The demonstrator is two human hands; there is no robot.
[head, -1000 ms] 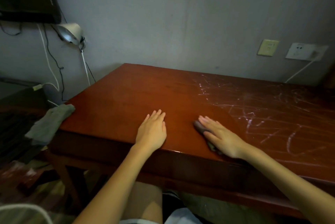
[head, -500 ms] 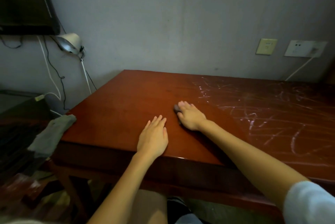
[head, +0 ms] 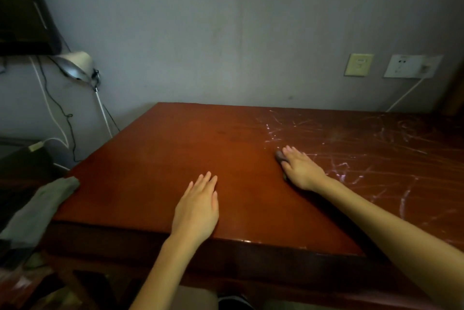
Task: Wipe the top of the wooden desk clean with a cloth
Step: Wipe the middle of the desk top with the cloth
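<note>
The reddish-brown wooden desk fills the middle of the view. White chalky scribbles cover its right half, while the left half looks plain. My right hand lies flat with straight fingers on a small dark cloth, pressing it onto the desk at the left edge of the scribbles. Most of the cloth is hidden under the palm. My left hand rests flat on the desk near its front edge, fingers straight, holding nothing.
A grey rag hangs off the desk's left edge. A lamp and cables hang by the wall at the left. Two wall sockets sit above the desk's back right. A dark screen hangs at top left.
My right hand with the cloth swept away from the front edge to the desk's middle, then shifted right and farther back to the scribbles' edge. My left hand stayed put.
</note>
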